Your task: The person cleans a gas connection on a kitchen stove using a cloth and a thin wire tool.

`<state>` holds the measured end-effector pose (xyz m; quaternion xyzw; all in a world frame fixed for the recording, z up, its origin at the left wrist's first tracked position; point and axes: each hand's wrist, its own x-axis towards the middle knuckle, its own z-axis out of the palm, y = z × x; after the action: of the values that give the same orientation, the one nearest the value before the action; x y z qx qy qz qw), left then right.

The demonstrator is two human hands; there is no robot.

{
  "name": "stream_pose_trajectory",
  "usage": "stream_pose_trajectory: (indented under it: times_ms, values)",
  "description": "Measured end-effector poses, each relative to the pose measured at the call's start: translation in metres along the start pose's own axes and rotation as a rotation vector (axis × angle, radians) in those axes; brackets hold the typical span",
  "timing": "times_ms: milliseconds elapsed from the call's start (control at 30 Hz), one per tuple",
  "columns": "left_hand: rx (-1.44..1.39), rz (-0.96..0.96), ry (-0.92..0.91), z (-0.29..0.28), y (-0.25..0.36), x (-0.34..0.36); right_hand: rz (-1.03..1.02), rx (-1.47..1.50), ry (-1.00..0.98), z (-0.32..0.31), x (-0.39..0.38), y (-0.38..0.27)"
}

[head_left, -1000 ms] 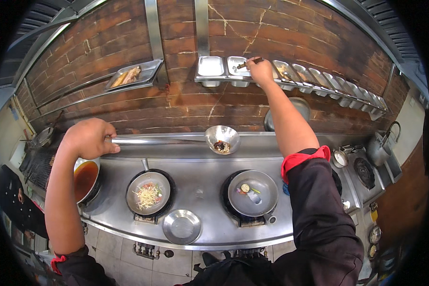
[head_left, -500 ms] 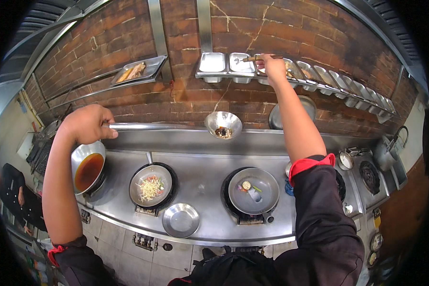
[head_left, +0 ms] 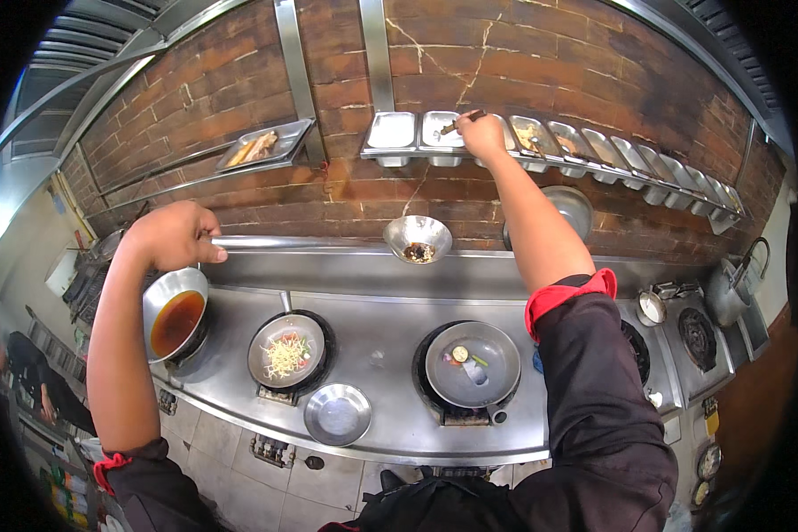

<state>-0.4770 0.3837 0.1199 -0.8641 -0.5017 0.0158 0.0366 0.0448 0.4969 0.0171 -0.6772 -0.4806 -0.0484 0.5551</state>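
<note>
Spoon: thin dark handle (head_left: pixel 459 123), sticks out left of right hand, over the metal containers; bowl end hidden.
Right hand: (head_left: pixel 482 136) raised to the wall rail, fingers curled tight round the spoon handle, knuckles toward camera.
Container row: rectangular steel tubs (head_left: pixel 392 133) hung side by side on the brick wall (head_left: pixel 541 53), running off to the right; hand sits at third tub or so, contents there can't tell. Next tub right (head_left: pixel 528 135) has pale bits in it.
Right arm: bare forearm, black sleeve with red cuff (head_left: pixel 566 294).
Left hand: (head_left: pixel 176 234) well apart on the left, fingers bent over the front edge of the steel ledge (head_left: pixel 310 244), gripping the ledge, nothing else in it.
Small bowl: steel, on the ledge (head_left: pixel 418 238), between the two hands, dark bits inside.
Tray: upper left shelf (head_left: pixel 264 145), brownish food.
Wok right: (head_left: pixel 473 363) on burner below right arm, few small pieces, mostly bare.
Wok middle: (head_left: pixel 286 350) pale shredded veg with red bits.
Pot left: (head_left: pixel 175 312) brown liquid, just below left hand.
Empty-looking bowl: steel (head_left: pixel 337 414), at the counter's front edge between the woks.
Kettle: far right (head_left: pixel 732 288).
</note>
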Motion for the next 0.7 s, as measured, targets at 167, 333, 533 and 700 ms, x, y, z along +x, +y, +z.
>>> stream_pose_trajectory:
  times_ms: [167, 333, 533, 700]
  values:
    - [0.035, -0.017, -0.032, 0.000, -0.002, -0.003, 0.084, 0.204, -0.032, -0.006, 0.000, -0.003]
    - [0.024, -0.008, 0.005, 0.001, -0.004, -0.006, 0.252, 0.556, -0.047, -0.027, -0.010, -0.011]
    - [-0.009, 0.020, 0.025, -0.008, -0.009, -0.007, 0.155, 0.755, -0.052, -0.063, -0.051, -0.031]
    - [0.024, 0.049, 0.056, -0.019, -0.004, -0.004, -0.207, 0.342, -0.301, -0.079, -0.116, -0.039]
